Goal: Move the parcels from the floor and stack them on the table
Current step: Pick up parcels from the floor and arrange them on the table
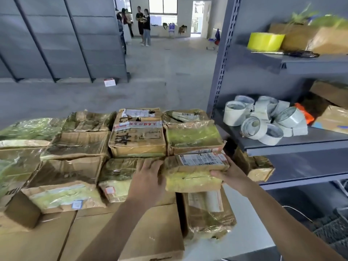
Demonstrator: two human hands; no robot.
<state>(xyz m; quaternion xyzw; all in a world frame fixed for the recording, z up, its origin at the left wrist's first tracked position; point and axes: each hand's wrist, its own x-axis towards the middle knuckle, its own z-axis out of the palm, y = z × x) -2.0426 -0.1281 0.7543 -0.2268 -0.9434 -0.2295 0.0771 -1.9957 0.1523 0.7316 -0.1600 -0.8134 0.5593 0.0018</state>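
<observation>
Parcel (pixel 195 172): held at centre right of the frame, over the stacked parcels (pixel 137 140) on the bench (pixel 244 232).
Left hand (pixel 148 178): laid flat against the parcel's left end; fingers straight, slightly spread.
Right hand (pixel 227 174): fingers curled round the parcel's right end (thumb on the front face).
Tape rolls (pixel 263 121): piled on the shelf (pixel 301 146), right of frame.

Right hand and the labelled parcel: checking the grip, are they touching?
Touching. The head view shows the right hand wrapped round the right end of the labelled parcel, with the thumb pressed on its front face.
</observation>
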